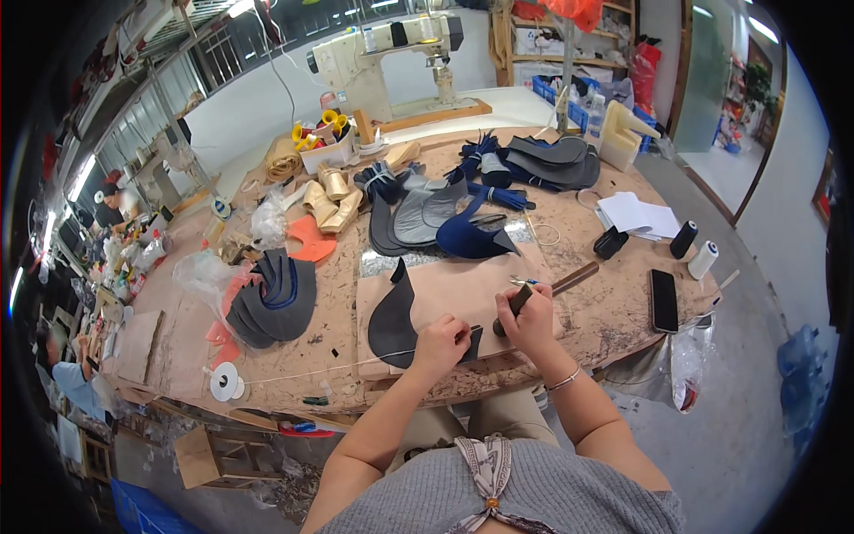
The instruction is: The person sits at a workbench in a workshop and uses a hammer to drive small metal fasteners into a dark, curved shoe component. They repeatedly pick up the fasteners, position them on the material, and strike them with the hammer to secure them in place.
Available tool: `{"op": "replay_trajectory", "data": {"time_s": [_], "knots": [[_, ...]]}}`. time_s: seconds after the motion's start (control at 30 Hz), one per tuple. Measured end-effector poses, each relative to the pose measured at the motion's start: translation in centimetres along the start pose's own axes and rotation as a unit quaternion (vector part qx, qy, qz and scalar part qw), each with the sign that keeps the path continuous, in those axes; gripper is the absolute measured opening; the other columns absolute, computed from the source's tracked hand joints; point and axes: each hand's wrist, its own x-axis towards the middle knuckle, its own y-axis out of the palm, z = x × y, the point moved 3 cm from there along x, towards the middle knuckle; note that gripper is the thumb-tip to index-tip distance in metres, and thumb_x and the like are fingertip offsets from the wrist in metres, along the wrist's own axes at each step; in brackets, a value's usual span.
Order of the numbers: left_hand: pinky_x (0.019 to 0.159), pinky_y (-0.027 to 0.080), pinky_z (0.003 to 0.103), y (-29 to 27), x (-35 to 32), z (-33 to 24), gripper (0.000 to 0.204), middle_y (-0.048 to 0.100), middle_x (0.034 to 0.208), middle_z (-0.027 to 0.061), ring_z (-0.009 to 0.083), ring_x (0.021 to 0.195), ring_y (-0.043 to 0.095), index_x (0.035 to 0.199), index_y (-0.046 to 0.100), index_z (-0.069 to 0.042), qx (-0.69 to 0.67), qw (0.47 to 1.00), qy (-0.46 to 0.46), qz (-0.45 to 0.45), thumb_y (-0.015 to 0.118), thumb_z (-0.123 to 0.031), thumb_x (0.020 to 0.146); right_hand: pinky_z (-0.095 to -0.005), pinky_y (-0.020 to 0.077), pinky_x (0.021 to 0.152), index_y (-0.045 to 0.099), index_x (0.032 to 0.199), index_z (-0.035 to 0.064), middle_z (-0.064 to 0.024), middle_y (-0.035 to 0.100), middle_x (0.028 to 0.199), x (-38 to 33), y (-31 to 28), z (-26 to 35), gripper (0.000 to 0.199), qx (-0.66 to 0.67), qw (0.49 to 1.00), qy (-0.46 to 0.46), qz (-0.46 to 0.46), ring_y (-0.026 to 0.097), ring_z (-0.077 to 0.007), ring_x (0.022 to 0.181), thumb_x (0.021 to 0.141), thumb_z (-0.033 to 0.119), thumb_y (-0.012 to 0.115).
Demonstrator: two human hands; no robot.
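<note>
A dark grey curved shoe-upper piece [390, 327] lies on a pale board [463, 289] in front of me. My left hand [442, 346] is closed at its right-hand part, fingertips pinched at the edge. A thin white tape [320, 368] runs to this hand from a white spool [227, 382] at the left. My right hand [528, 319] grips a hammer close to its dark head; the wooden handle [576, 279] sticks out to the upper right. The head's lower end is just right of the piece. Behind that hand lies a small metal tool with blue grips [523, 281].
Stacked grey pieces [277, 298] lie left; grey and navy pieces [422, 214] lie beyond the board. At right are a phone [664, 301], thread cones [703, 259], white papers [637, 215] and a plastic bottle [620, 133]. A sewing machine [382, 62] stands behind.
</note>
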Motion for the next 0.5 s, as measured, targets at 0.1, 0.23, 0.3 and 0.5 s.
{"op": "replay_trajectory", "data": {"time_s": [0.1, 0.23, 0.3, 0.5], "knots": [[0.067, 0.055, 0.036, -0.1, 0.1, -0.1, 0.008, 0.066, 0.083, 0.0091, 0.0257, 0.072, 0.069, 0.085, 0.071, -0.007, 0.001, 1.0, -0.004, 0.004, 0.071, -0.01, 0.078, -0.039, 0.0381, 0.075, 0.063, 0.072, 0.0108, -0.0025, 0.063, 0.067, 0.8, 0.5, 0.5, 0.015, 0.012, 1.0, -0.017, 0.01, 0.057, -0.025, 0.061, 0.083, 0.015, 0.072], [0.068, 0.055, 0.037, -0.4, 0.2, -0.3, 0.009, 0.065, 0.083, 0.01, 0.0267, 0.072, 0.068, 0.085, 0.071, -0.006, 0.002, 1.0, -0.013, 0.016, 0.071, -0.011, 0.078, -0.0395, 0.0389, 0.073, 0.062, 0.071, 0.0105, -0.0025, 0.061, 0.064, 1.2, 1.5, 1.0, 0.016, 0.032, 0.999, -0.034, 0.018, 0.057, -0.0249, 0.061, 0.082, 0.016, 0.072], [0.068, 0.054, 0.037, -0.4, 0.1, -0.3, 0.009, 0.065, 0.083, 0.0104, 0.0273, 0.072, 0.067, 0.085, 0.071, -0.006, -0.002, 1.0, -0.008, 0.016, 0.071, -0.011, 0.078, -0.0399, 0.0391, 0.073, 0.061, 0.071, 0.0102, -0.0027, 0.06, 0.063, 0.8, 2.9, 0.6, 0.017, 0.006, 0.998, -0.059, 0.029, 0.057, -0.0248, 0.06, 0.083, 0.017, 0.071], [0.068, 0.054, 0.037, -2.3, 0.0, 0.0, 0.005, 0.064, 0.083, 0.0101, 0.0287, 0.075, 0.066, 0.086, 0.071, -0.006, -0.052, 0.998, 0.03, 0.013, 0.069, -0.005, 0.081, -0.0401, 0.0391, 0.073, 0.06, 0.072, 0.0096, -0.004, 0.058, 0.062, 0.9, 4.0, 0.5, 0.017, -0.032, 0.997, -0.041, 0.063, 0.058, -0.0246, 0.06, 0.083, 0.019, 0.069]]}}
